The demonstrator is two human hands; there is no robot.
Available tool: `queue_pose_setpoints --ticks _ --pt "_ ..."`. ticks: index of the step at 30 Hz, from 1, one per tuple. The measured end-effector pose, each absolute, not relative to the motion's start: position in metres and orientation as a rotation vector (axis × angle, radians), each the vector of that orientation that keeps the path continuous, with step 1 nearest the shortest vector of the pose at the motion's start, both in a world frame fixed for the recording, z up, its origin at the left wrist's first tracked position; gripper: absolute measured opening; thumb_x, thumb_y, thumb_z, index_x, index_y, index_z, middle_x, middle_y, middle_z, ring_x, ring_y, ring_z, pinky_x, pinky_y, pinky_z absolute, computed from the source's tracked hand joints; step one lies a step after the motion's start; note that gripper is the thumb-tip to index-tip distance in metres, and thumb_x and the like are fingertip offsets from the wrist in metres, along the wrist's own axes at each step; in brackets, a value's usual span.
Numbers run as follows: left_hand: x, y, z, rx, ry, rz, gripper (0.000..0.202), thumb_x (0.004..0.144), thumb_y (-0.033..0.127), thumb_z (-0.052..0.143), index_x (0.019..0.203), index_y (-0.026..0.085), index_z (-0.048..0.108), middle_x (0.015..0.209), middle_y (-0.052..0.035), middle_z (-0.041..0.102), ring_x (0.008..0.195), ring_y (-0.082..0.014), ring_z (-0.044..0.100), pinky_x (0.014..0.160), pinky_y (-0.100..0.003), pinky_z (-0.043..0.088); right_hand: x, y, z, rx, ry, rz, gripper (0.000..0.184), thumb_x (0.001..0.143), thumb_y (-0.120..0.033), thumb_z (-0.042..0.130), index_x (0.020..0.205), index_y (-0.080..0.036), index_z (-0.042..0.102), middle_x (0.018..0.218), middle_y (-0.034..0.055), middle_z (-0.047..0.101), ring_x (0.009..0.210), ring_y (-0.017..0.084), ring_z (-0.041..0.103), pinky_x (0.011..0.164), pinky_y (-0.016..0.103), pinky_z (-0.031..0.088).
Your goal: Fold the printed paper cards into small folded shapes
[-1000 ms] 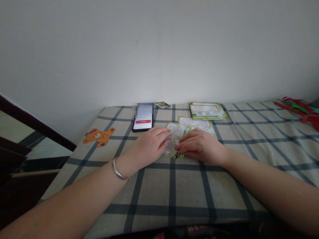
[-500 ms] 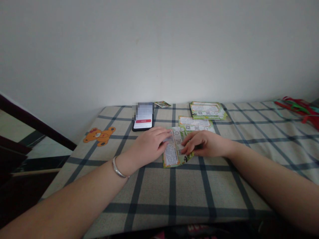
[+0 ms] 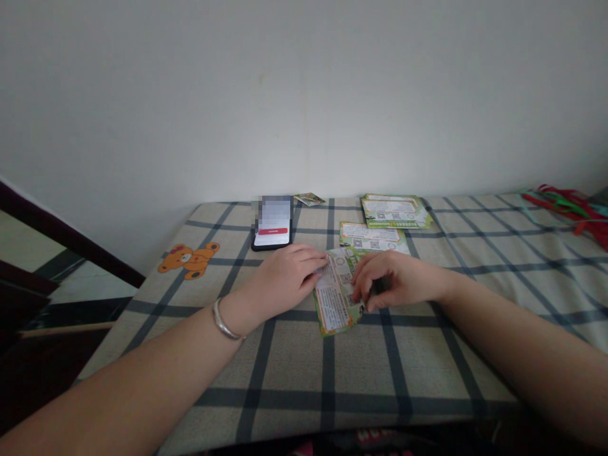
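A printed green-and-white leaflet [image 3: 336,304] with QR codes lies on the checked cloth between my hands, its near end turned slightly to the right. At its upper left edge, my left hand [image 3: 285,273], with a silver bangle on the wrist, has its thumb and fingers closed on the paper. My right hand [image 3: 401,277] is curled, its fingertips and thumb pinching the leaflet's right edge. Just behind it lies another leaflet [image 3: 373,234] of the same kind, partly covered by the right hand and the held one.
A smartphone [image 3: 272,237] with a lit screen lies behind my left hand. Farther back are a small printed packet [image 3: 310,199] and a stack of leaflets [image 3: 396,212]. Red and green straps [image 3: 577,206] lie at far right. A bear picture [image 3: 189,259] marks the cloth, left; a wall stands behind.
The leaflet has turned a little, its near end shifting right and toward me. My right fingers have curled in closer at its edge. My left hand has hardly moved.
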State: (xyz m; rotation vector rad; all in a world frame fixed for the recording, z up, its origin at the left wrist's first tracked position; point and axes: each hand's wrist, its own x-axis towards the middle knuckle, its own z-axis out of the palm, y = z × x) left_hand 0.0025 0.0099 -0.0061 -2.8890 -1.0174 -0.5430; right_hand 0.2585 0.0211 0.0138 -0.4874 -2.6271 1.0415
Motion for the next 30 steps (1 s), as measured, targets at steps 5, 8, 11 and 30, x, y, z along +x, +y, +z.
queue_pose_setpoints --ticks 5,8,11,30 --pt "0.003 0.007 -0.003 -2.946 -0.997 -0.558 0.029 0.093 0.024 0.05 0.117 0.013 0.062 0.118 -0.0086 0.065 0.111 -0.0208 0.057 0.1 -0.04 0.046 0.256 0.017 0.009 -0.775 -2.605 0.876 0.02 0.083 -0.037 0.066 0.083 -0.017 0.069 0.075 0.0006 0.065 0.067 0.011 0.055 0.06 0.024 0.041" --pt "0.003 0.006 -0.001 -2.959 -1.029 -0.585 0.033 0.095 0.028 0.047 0.12 0.012 0.06 0.117 -0.0102 0.065 0.111 -0.0213 0.057 0.099 -0.04 0.046 0.252 0.015 0.005 -1.04 -2.585 0.735 0.026 0.083 -0.04 0.064 0.071 -0.017 0.062 0.061 -0.0038 0.054 0.055 0.009 0.044 0.05 0.023 0.03" --pt "0.002 0.005 -0.001 -2.983 -1.022 -0.586 0.039 0.096 0.037 0.045 0.123 0.013 0.059 0.12 -0.0121 0.063 0.115 -0.0236 0.055 0.1 -0.042 0.045 0.248 0.012 0.002 -1.25 -2.554 0.607 0.032 0.084 -0.041 0.061 0.063 -0.018 0.053 0.055 -0.0053 0.047 0.051 0.008 0.038 0.048 0.024 0.024" --pt "0.004 -0.001 0.001 -3.016 -0.949 -0.595 0.052 0.098 0.051 0.031 0.14 0.023 0.042 0.122 -0.0093 0.06 0.113 -0.0236 0.053 0.099 -0.044 0.041 0.239 0.013 0.0 -1.494 -2.406 0.016 0.033 0.083 -0.044 0.058 0.061 -0.02 0.055 0.059 -0.0002 0.056 0.056 0.012 0.045 0.05 0.026 0.023"
